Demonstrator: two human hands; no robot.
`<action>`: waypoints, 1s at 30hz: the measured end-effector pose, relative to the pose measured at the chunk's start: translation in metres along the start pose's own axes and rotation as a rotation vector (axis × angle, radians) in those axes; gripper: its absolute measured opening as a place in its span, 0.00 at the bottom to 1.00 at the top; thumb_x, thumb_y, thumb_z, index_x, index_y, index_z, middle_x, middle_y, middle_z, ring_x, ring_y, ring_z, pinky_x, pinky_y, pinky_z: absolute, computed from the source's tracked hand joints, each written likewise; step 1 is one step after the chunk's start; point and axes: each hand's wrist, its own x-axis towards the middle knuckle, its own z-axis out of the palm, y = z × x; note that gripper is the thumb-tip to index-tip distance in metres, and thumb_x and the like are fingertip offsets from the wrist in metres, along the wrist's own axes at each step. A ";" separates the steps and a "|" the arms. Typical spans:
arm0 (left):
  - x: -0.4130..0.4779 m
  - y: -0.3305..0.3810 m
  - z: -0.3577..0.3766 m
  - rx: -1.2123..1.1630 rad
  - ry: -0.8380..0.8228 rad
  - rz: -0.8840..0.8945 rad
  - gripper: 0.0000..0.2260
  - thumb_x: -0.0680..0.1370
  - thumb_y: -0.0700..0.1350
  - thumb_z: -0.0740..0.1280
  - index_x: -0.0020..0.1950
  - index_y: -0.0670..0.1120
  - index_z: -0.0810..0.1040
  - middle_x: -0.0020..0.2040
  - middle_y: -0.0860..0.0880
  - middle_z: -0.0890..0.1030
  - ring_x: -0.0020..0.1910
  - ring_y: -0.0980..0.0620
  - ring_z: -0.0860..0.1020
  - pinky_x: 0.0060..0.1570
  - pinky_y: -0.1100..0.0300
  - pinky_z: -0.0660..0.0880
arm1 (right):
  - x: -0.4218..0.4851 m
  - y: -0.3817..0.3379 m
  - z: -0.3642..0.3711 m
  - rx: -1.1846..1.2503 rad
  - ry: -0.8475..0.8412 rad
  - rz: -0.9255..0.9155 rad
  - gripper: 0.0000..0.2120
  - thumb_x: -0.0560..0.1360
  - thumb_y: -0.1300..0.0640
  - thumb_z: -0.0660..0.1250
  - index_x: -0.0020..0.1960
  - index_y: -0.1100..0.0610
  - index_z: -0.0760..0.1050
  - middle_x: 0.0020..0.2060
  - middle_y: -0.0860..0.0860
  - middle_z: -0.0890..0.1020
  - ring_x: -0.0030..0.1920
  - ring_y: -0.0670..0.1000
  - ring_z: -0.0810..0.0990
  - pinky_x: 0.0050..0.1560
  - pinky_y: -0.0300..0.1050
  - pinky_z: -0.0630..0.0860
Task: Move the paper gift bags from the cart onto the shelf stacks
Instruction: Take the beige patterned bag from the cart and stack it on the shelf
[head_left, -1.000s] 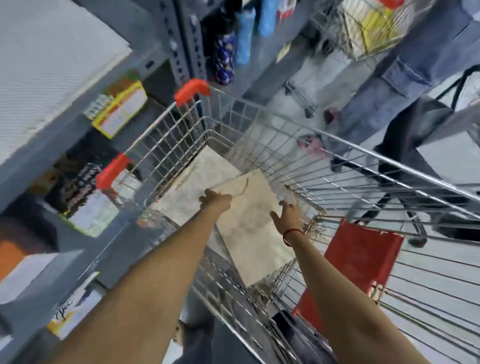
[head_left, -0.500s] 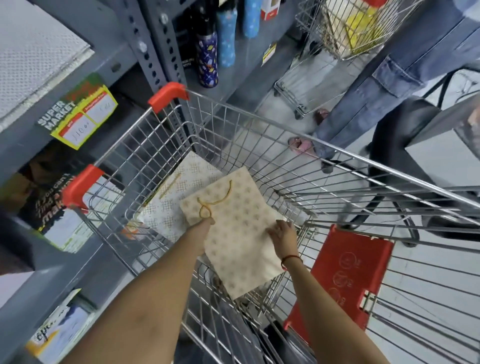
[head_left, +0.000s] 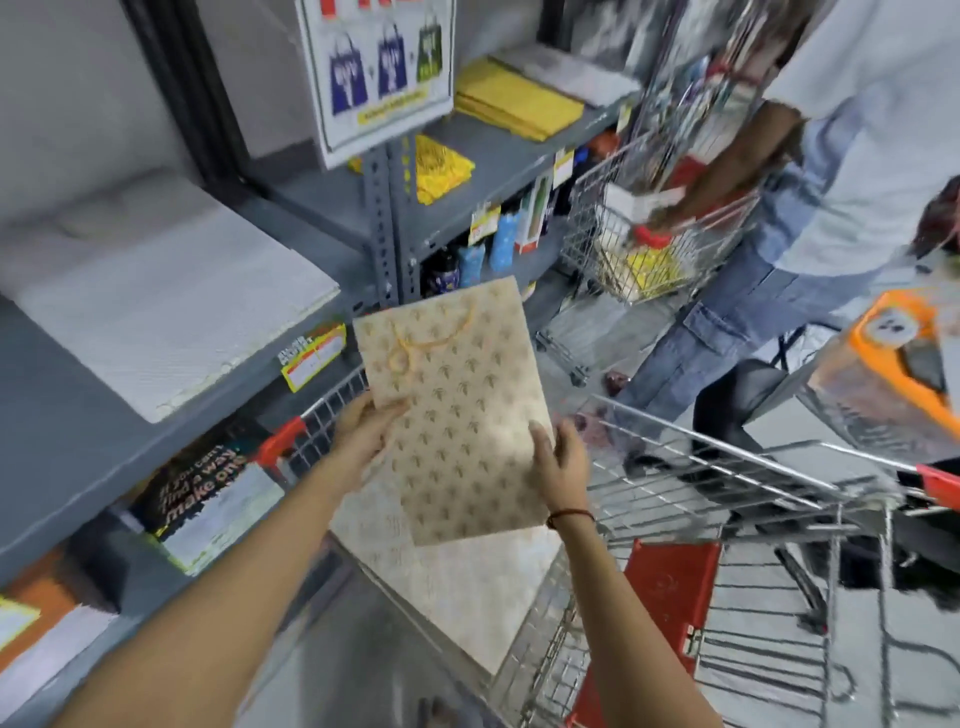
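A flat cream paper gift bag (head_left: 457, 410) with a gold pattern and a yellow cord handle is held up above the wire cart (head_left: 691, 499). My left hand (head_left: 363, 426) grips its left edge and my right hand (head_left: 558, 467) grips its right edge, a red thread on that wrist. Another pale gift bag (head_left: 467, 592) lies flat in the cart under it. A stack of white bags (head_left: 171, 306) rests on the grey shelf (head_left: 78, 436) to the left.
Yellow bags (head_left: 514, 98) lie on a higher shelf behind a hanging sign (head_left: 379, 73). A person in jeans (head_left: 737, 317) stands at a second cart (head_left: 639, 244) to the right. The cart's red seat flap (head_left: 670, 587) is near me. Printed bags (head_left: 202, 483) fill the lower shelf.
Both hands have lifted the patterned bag up out of the cart to shelf height. My view has swung upward from the cart toward the shelves.
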 end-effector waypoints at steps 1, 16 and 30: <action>-0.008 0.013 -0.009 0.008 0.006 0.050 0.19 0.73 0.47 0.72 0.62 0.45 0.75 0.55 0.48 0.80 0.56 0.47 0.78 0.55 0.52 0.74 | 0.001 -0.019 0.002 0.040 0.026 -0.046 0.15 0.77 0.58 0.63 0.33 0.51 0.65 0.28 0.45 0.67 0.27 0.37 0.67 0.30 0.31 0.65; -0.111 0.060 -0.161 0.031 0.400 0.473 0.20 0.73 0.42 0.72 0.63 0.40 0.74 0.59 0.40 0.80 0.58 0.43 0.78 0.59 0.51 0.76 | -0.038 -0.145 0.101 0.377 -0.084 -0.175 0.05 0.76 0.59 0.64 0.46 0.61 0.76 0.36 0.51 0.78 0.35 0.45 0.76 0.40 0.42 0.74; -0.175 0.014 -0.368 -0.130 0.884 0.400 0.13 0.75 0.34 0.68 0.59 0.32 0.77 0.51 0.43 0.81 0.38 0.55 0.78 0.33 0.82 0.71 | -0.128 -0.241 0.309 0.218 -0.527 -0.248 0.11 0.77 0.58 0.61 0.38 0.61 0.70 0.27 0.52 0.67 0.30 0.51 0.66 0.32 0.46 0.65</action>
